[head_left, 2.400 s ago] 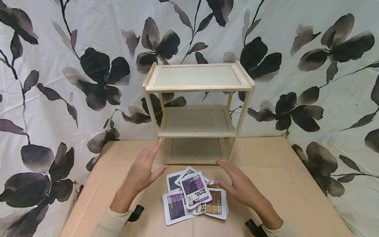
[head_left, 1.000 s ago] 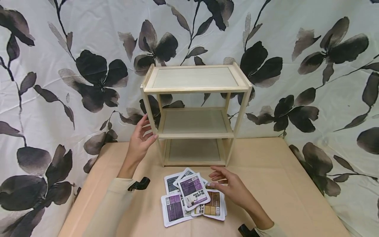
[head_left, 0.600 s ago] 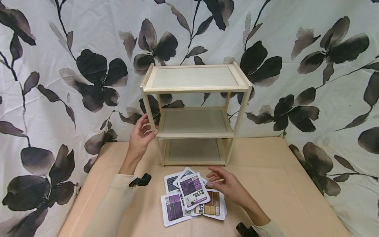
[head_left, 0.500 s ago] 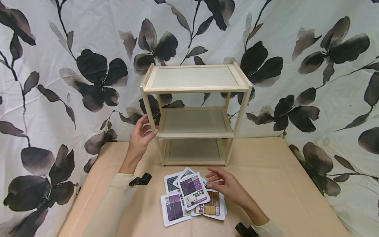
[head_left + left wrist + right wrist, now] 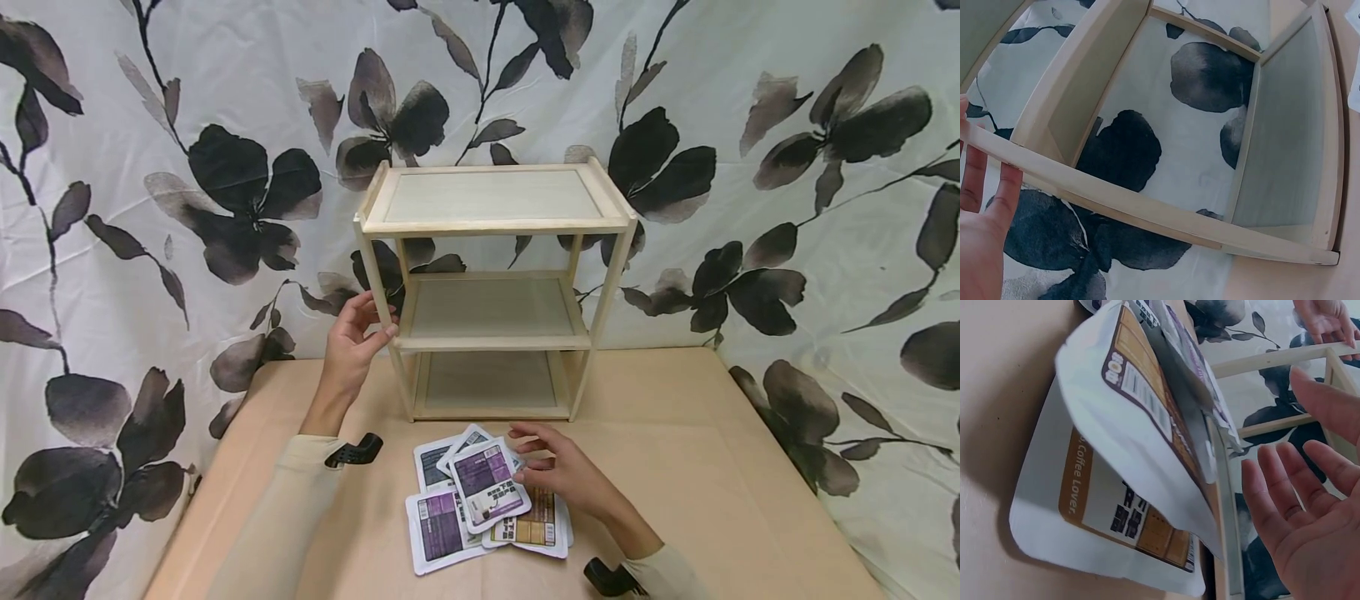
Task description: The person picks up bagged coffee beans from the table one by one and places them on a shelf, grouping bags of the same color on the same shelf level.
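Note:
A small three-tier wooden shelf (image 5: 495, 342) stands at the back of the table. My left hand (image 5: 348, 342) holds its front left post (image 5: 1129, 201), thumb at the front and fingers passing behind. My right hand (image 5: 562, 475) hovers palm-left at the right of a pile of flat coffee pouches, fingers loosely bent with nothing between them. On top lies a purple-labelled pouch (image 5: 489, 483); another purple pouch (image 5: 442, 529) lies lower left. A brown-labelled pouch (image 5: 543, 525) is partly under the top one. In the right wrist view a pouch (image 5: 1104, 406) reads as tilted up near the fingers.
The shelf's top board (image 5: 495, 196) is level, with raised side rails. A floral cloth (image 5: 750, 208) hangs right behind the shelf. The tan tabletop (image 5: 712, 467) extends on both sides of the pile. Each wrist wears a black camera band (image 5: 354, 450).
My left hand has moved up and left from in front of the shelf and taken hold of its post. My right hand has drifted left over the pouches, its fingers bending.

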Demonstrator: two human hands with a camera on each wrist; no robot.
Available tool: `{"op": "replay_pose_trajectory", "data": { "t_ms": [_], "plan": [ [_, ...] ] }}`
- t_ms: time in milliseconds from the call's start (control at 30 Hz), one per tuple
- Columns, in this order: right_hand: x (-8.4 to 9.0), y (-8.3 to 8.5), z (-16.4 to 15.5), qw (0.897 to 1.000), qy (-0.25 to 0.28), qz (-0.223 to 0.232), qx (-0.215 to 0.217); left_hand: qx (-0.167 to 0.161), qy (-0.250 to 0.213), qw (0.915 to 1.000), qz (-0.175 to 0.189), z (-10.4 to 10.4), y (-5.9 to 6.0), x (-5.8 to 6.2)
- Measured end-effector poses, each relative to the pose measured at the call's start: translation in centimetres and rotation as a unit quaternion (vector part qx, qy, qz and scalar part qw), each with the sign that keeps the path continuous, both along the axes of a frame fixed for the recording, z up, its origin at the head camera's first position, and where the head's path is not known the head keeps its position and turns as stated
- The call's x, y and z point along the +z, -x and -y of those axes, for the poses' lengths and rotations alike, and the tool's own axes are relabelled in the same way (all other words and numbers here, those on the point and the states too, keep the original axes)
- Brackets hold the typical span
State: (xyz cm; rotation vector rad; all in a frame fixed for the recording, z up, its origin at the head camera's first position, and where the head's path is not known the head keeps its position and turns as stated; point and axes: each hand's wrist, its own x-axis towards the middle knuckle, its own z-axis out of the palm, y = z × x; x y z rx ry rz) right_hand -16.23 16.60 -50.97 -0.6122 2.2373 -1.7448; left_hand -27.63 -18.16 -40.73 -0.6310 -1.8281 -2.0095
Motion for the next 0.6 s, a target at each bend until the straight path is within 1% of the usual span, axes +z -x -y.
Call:
{"op": "replay_pose_trajectory", "data": {
  "t_ms": [300,467,600],
  "plan": [
    [-1.1,0.0,1.3,1.0,-0.002,0.002,0.002,-0.005,0.001,1.0,0.002,0.2,-0.5,0.2],
    [-1.4,-0.5,1.9,1.0,-0.018,0.003,-0.003,-0.008,0.002,1.0,0.004,0.3,-0.8,0.2],
    [-2.0,-0.7,2.5,0.999,-0.032,-0.007,-0.012,-0.009,0.0,0.9999,0.006,0.4,-1.0,0.1]
  ]
}}
